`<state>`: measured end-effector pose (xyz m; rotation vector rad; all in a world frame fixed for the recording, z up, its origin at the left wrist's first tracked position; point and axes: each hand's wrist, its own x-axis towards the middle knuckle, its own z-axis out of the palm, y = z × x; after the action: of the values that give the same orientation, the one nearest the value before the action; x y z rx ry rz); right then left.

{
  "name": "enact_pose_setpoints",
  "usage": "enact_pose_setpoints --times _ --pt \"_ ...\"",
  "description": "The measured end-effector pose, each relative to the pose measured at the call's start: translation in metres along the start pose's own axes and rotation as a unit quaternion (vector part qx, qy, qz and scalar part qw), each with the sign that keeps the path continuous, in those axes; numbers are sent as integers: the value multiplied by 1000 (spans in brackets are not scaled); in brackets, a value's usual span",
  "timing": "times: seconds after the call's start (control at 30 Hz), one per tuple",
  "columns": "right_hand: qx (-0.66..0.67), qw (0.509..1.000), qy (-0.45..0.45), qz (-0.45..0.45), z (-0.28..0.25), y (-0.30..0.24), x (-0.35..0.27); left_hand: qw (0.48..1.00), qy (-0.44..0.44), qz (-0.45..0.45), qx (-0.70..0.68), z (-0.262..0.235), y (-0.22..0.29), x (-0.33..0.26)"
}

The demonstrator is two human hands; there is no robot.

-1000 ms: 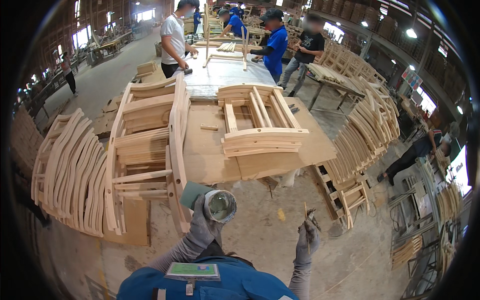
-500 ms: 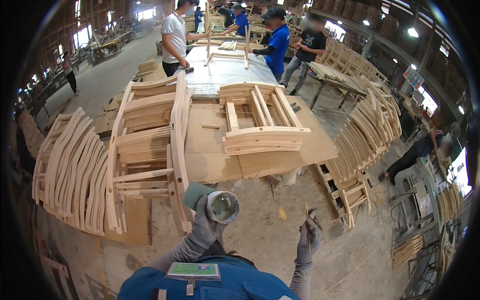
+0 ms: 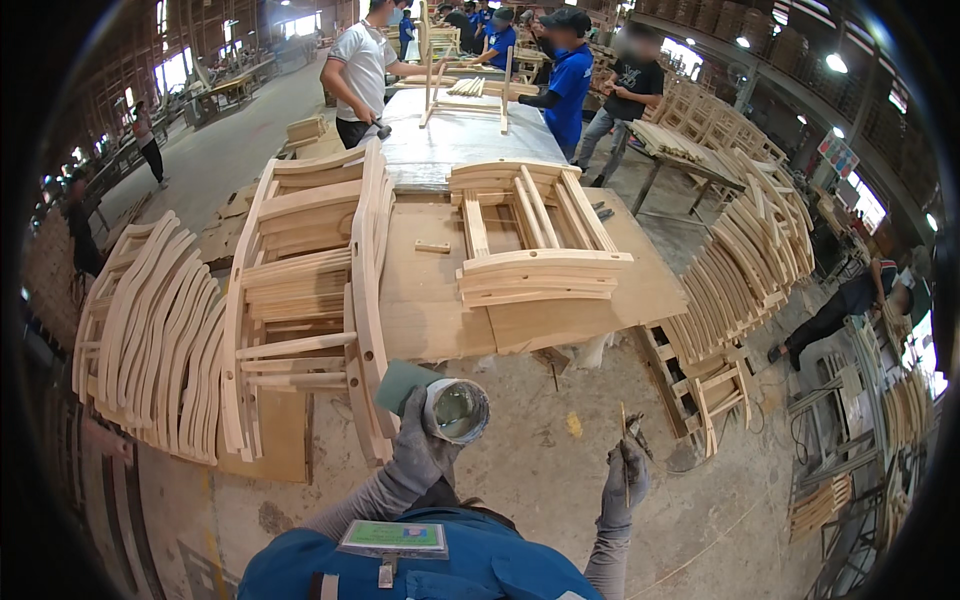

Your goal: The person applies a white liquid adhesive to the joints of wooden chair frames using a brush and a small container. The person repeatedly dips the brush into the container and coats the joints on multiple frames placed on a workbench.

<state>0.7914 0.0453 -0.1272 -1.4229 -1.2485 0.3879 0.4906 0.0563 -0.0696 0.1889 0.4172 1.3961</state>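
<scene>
My left hand, in a grey glove, is wrapped round a small round tub with a cloudy, pale liquid inside. A flat green sheet sticks out beside the tub, against the same hand. Off to the right, my gloved right hand is closed on a thin wooden stick that points upward. A dark, stained piece shows at those fingers too; its kind is unclear. Ahead, stacked wooden chair frames lie on a board-topped table, and neither hand touches them.
Tall stacked chair backs stand left of the table, with curved wooden frames farther left. More frames line the right side on a pallet. A small wood block lies on the board. Several people work around the wrapped far table.
The surroundings have shifted slightly rightward in the picture. Both hands keep their holds, with the tub and the stick at nearly the same places.
</scene>
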Motion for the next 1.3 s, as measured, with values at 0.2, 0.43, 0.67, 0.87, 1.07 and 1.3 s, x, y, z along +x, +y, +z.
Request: enact_pose_setpoints --times 0.2,0.43,0.67,0.87,1.07,1.3 --pt "-6 1000 16 -26 0 6 0 1000 6 -7 -2 -5 -2 2" --pt "-41 997 10 -66 -1 -3 3 1000 -1 -14 -11 -5 -3 3" --pt "-10 1000 -14 -7 1 -17 4 1000 6 -10 -8 -6 -1 0" --pt "-11 999 -8 -30 1 -9 4 1000 1 -14 -12 -7 -1 1" --pt "-13 999 -12 -36 -1 -9 5 1000 -1 -15 -5 0 -3 -2" --pt "-30 999 -16 -19 -3 -9 4 1000 9 -22 -5 1 -7 -1"
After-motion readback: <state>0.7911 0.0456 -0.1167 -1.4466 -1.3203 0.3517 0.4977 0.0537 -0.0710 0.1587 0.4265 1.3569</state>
